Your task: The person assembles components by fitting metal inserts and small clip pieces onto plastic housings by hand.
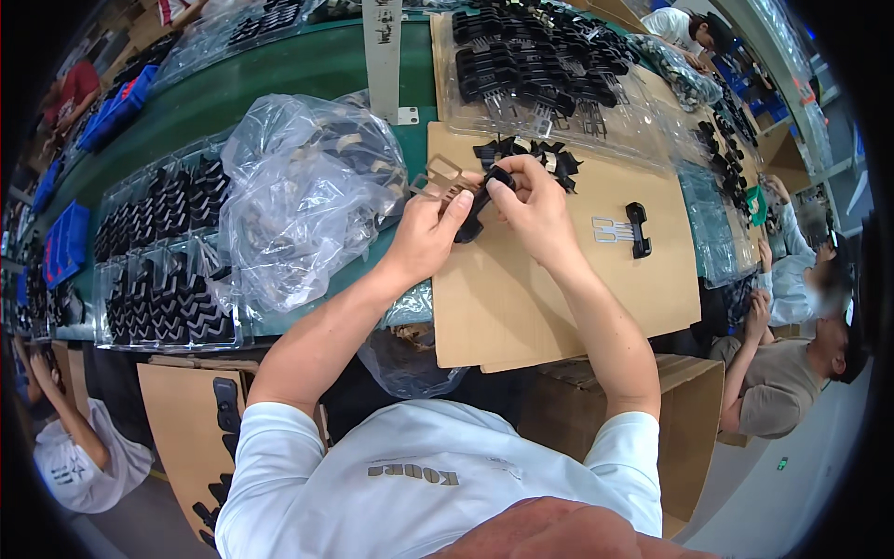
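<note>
Over a cardboard sheet, both hands hold one black plastic clip with a flat metal pronged plate. My left hand is closed round the metal plate and the clip's near side. With thumb and fingers, my right hand pinches the clip's upper end. A similar black piece with metal prongs lies on the cardboard to the right. Just beyond my hands sit several loose black pieces. My fingers partly hide where plate and clip meet.
At the back, a clear tray carries many black pieces with prongs. Left of my hands lies a clear plastic bag with parts, beside trays of black parts. A white post rises behind. Other people sit on the right.
</note>
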`<state>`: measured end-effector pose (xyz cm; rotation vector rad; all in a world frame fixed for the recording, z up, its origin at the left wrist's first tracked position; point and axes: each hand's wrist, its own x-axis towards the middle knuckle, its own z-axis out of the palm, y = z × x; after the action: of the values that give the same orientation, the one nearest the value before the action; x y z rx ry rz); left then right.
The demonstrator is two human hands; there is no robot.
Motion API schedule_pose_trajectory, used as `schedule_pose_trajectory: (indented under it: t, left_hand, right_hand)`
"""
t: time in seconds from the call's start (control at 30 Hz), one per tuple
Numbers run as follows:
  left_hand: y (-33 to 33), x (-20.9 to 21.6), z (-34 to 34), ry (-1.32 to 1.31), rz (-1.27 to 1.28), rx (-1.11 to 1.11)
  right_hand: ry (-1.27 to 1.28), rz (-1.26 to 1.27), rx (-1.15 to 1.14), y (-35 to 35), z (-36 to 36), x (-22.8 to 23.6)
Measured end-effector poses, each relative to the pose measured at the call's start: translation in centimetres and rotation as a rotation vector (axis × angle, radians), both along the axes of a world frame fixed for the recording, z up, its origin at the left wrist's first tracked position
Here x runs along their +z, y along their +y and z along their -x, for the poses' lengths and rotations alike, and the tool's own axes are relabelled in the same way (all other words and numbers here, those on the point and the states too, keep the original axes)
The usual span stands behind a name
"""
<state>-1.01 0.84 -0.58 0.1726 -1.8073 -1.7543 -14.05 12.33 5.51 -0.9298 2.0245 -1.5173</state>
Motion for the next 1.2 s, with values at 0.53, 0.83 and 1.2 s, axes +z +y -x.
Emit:
schedule_pose_trajectory:
  t: [0.53, 0.83, 1.2]
  left_hand:
    - [-1.0, 0.8, -0.3, -0.108, -0.661, -0.501]
    - [-0.5, 0.2, 0.0, -0.111, -0.442, -0.397]
    - [-1.0, 2.4, -0.8, -0.329, -0.312, -0.074]
  right_hand:
    - [0.877, -0.04, 0.15, 1.8, 1.1, 1.1]
    - [0.711, 0.035, 0.387, 0.6, 0.1, 0.8]
    - [0.798, -0.268, 0.013, 2.9, 4.0, -1.1]
